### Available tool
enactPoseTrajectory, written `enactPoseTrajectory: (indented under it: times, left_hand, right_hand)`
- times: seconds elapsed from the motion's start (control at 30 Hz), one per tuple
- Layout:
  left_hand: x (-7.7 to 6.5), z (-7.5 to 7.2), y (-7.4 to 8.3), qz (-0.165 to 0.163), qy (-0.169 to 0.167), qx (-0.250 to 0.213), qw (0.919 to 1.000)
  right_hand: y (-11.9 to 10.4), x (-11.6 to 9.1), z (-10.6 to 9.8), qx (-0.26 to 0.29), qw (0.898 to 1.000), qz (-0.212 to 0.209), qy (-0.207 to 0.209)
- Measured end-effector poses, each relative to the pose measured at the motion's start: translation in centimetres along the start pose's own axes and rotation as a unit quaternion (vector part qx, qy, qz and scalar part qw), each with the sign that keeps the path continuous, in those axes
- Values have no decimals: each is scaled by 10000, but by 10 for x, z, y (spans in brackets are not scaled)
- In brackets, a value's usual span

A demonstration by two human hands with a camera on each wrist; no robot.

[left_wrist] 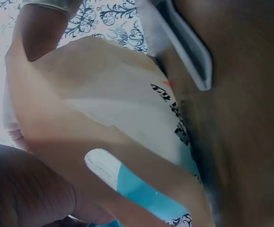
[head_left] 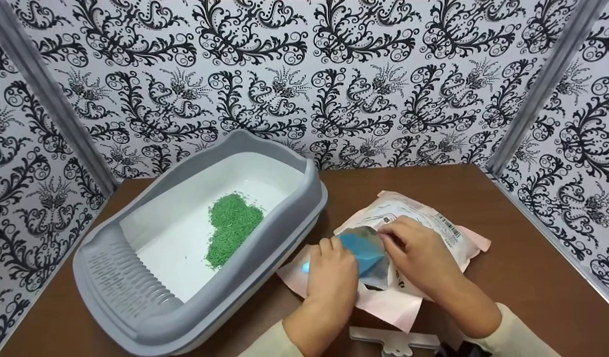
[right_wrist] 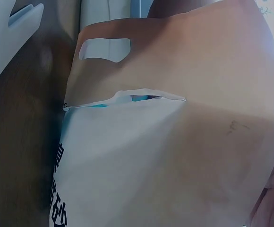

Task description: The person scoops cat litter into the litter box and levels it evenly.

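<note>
A pale pink and white plastic bag (head_left: 418,213) lies on the table with its top torn open. Shiny blue material (head_left: 359,248) shows at its mouth, between both hands; whether this is lining or an inner pack I cannot tell. My left hand (head_left: 332,270) grips the near-left side of the mouth with curled fingers. With thumb and fingers, my right hand (head_left: 416,255) pinches the silvery edge at the right. In the right wrist view, a slit and a handle hole cross the bag (right_wrist: 127,165), and turquoise shows inside the slit.
A grey and white litter box (head_left: 265,277) stands to the left, with green pellets (head_left: 232,228) heaped inside. Near the front edge lies a white clip (head_left: 394,339) beside a dark object (head_left: 460,349). Patterned panels (head_left: 334,89) enclose the back and sides of the brown table (head_left: 527,277).
</note>
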State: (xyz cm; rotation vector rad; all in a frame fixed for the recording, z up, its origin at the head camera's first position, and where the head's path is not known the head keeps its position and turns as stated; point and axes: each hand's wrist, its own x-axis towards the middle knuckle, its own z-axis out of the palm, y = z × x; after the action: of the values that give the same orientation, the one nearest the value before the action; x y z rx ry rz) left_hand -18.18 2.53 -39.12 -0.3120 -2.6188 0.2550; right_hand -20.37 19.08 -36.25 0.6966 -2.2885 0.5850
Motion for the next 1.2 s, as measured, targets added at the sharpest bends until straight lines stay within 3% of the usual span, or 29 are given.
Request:
enactPoseTrajectory:
  times: [0.5,1.2]
  left_hand:
    - [20,2,19,-127,-532,-142,9984]
    - [38,6,35,37,-533,16,9986]
  right_hand:
    - [2,-1,0,-82,9995,-221,199]
    - [3,1,0,37,9995,-93,288]
